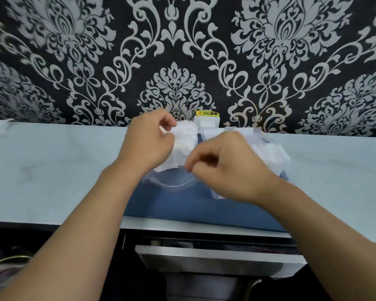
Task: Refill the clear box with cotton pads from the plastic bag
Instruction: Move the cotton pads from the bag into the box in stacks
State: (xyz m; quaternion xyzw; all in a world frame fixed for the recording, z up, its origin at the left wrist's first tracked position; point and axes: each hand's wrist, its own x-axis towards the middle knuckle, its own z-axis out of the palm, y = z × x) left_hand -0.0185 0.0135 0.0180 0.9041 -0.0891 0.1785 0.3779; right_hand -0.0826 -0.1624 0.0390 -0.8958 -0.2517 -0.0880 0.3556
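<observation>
Two hands work over the pale surface (52,170), close to the patterned wall (182,51). One plastic bag (183,144) is up between them, and one clear box (269,153) sits to its right, partly hidden by the right wrist. A single clear, rounded lid or tray (172,181) lies on a blue mat (178,205) just near of the bag.

The bag is thin and see-through, packed with white cotton pads (182,148); they blur together too much to count. The box also shows white pads stacked inside, rising close to its rim.

The left hand (148,144) is curled, thumb and fingers pinched on the bag's upper left edge. The right hand (224,166) is loosely closed with thumb and forefinger pressed together at the bag's lower right side; whether they grip the plastic or a pad I cannot tell.

Behind the bag stands a small white block with one yellow label (207,114), against the wall. Below the near edge of the surface a drawer (215,257) hangs open.
</observation>
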